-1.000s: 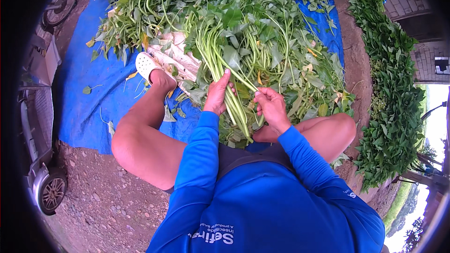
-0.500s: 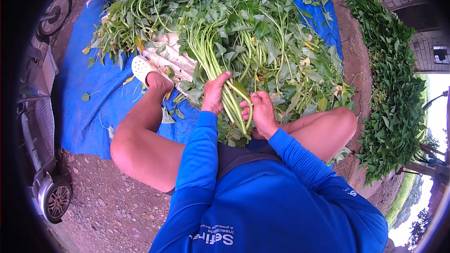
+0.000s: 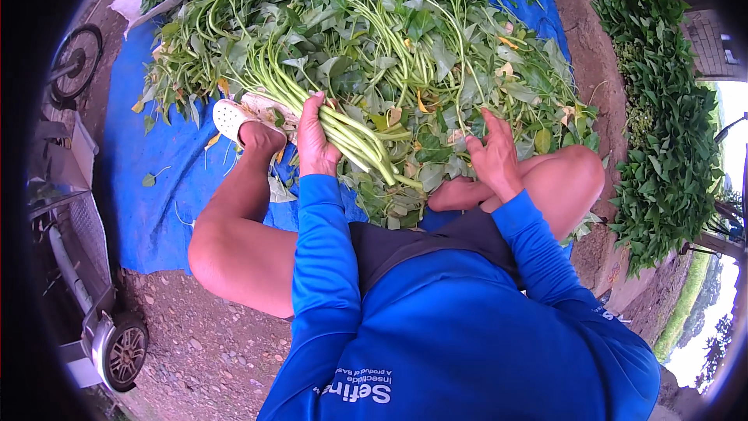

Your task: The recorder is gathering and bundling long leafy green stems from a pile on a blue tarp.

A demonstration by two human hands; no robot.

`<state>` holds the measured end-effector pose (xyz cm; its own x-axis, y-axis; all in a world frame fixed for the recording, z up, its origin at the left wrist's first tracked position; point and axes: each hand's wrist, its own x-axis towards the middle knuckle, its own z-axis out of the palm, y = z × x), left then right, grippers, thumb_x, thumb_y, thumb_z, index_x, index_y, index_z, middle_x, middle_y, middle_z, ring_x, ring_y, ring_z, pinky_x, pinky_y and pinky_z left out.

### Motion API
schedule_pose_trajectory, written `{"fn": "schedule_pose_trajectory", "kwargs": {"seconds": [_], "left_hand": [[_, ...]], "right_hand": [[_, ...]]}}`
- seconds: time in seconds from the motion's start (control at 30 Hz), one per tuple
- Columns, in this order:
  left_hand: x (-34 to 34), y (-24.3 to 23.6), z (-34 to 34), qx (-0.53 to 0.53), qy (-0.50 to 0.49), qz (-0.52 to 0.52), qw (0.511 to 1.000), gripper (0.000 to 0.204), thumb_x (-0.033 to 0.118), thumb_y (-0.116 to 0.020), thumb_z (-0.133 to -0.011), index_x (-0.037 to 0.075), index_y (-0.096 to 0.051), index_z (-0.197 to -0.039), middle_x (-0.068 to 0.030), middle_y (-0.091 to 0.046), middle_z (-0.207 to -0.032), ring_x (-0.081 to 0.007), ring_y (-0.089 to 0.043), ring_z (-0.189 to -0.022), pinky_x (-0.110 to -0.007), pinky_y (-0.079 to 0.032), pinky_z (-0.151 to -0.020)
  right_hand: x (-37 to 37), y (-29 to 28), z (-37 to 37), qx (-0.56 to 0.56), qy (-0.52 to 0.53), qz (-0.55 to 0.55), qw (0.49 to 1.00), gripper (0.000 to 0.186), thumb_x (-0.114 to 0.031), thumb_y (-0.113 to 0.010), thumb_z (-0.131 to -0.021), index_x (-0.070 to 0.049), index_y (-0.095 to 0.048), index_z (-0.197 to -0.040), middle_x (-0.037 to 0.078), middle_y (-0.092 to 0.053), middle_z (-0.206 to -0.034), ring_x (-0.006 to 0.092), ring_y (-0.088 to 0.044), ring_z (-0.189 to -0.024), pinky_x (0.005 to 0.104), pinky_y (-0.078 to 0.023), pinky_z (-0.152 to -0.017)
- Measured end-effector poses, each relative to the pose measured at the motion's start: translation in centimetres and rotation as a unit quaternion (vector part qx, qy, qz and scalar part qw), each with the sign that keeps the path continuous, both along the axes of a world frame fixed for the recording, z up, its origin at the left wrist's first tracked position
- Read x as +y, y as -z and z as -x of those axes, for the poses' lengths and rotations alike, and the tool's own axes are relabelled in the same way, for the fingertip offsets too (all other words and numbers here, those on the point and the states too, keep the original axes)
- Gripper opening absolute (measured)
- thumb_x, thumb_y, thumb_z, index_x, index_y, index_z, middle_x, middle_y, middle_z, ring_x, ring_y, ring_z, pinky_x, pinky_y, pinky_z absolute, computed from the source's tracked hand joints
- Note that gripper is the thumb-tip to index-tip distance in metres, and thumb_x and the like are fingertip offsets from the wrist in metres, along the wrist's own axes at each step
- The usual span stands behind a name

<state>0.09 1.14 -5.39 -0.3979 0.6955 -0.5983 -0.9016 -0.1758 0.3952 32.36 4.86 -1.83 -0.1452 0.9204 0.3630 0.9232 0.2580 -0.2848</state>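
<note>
My left hand (image 3: 317, 143) is closed round a bunch of long-stemmed leafy greens (image 3: 348, 134). The pale green cut ends point toward me and to the right, while the leafy end lies on the pile at the upper left. My right hand (image 3: 497, 156) is off the bunch, over the right part of the heap of loose greens (image 3: 444, 54). Its thumb and forefinger are spread near a thin stem, and nothing shows between them. Whether the fingertips touch that stem, I cannot tell.
The heap rests on a blue tarp (image 3: 156, 210), with my foot in a white clog (image 3: 231, 119) on it. More greens (image 3: 650, 117) are banked along the right. At the left stand a spoked wheel (image 3: 76, 65) and a small metal-rimmed wheel (image 3: 125, 353). Gravel ground (image 3: 202, 343) lies nearer me.
My left hand has carried the bunch leftward and tilted it further over. My right hand has let go of the stem by the bunch, moved right toward the heap and opened its fingers.
</note>
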Motion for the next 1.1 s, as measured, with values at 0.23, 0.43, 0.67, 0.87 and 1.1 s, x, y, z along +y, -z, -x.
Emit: {"fn": "schedule_pose_trajectory", "kwargs": {"seconds": [0.23,0.43,0.67,0.87,1.1], "left_hand": [[-1.5,-0.7,-0.4,-0.003,0.077,-0.076,0.994,0.018,0.022,-0.077,-0.093,0.013,-0.063,-0.098,-0.0038,-0.067,-0.085,-0.0138,-0.06,-0.069,-0.028,-0.055,-0.064],[-1.9,-1.5,-1.3,0.046,0.073,-0.023,0.996,0.019,0.025,-0.076,-0.094,0.013,-0.061,-0.097,-0.0036,-0.067,-0.088,-0.0143,-0.06,-0.07,-0.029,-0.055,-0.065],[-1.4,-2.3,-1.9,0.08,0.066,-0.02,0.994,0.019,0.025,-0.076,-0.095,0.01,-0.064,-0.095,-0.004,-0.067,-0.086,-0.016,-0.063,-0.07,-0.032,-0.056,-0.065],[-1.4,-2.8,-2.3,0.17,0.099,-0.006,0.98,0.016,0.021,-0.075,-0.095,0.01,-0.064,-0.09,-0.0022,-0.065,-0.081,-0.015,-0.062,-0.069,-0.03,-0.054,-0.064],[-1.8,-3.7,3.0,0.207,0.038,0.023,0.977,0.012,0.013,-0.072,-0.094,0.003,-0.066,-0.09,-0.003,-0.062,-0.077,-0.0148,-0.061,-0.065,-0.03,-0.054,-0.06]], "right_hand": [[-4.2,-7.0,8.6,0.301,-0.257,0.411,0.822,0.023,-0.014,-0.078,-0.093,-0.003,-0.078,-0.114,0.004,-0.063,-0.097,0.0132,-0.063,-0.086,0.0296,-0.051,-0.075],[-5.4,-5.6,8.5,0.343,-0.264,0.331,0.838,0.033,-0.019,-0.072,-0.096,0.004,-0.063,-0.118,0.011,-0.069,-0.091,0.0212,-0.068,-0.084,0.0375,-0.053,-0.073],[-5.1,-5.0,6.2,0.464,-0.166,0.519,0.699,0.023,-0.016,-0.066,-0.099,0.005,-0.07,-0.108,0.001,-0.066,-0.079,0.0064,-0.057,-0.074,0.0266,-0.048,-0.068],[-2.3,-8.6,7.0,0.178,-0.194,0.575,0.774,0.031,-0.028,-0.063,-0.092,0.0,-0.076,-0.093,0.014,-0.073,-0.084,0.023,-0.067,-0.075,0.0381,-0.053,-0.073],[4.9,-6.2,1.5,-0.289,-0.168,0.49,0.805,0.027,-0.016,-0.061,-0.086,0.002,-0.078,-0.095,0.025,-0.076,-0.103,0.0394,-0.072,-0.101,0.0499,-0.056,-0.087]]}}
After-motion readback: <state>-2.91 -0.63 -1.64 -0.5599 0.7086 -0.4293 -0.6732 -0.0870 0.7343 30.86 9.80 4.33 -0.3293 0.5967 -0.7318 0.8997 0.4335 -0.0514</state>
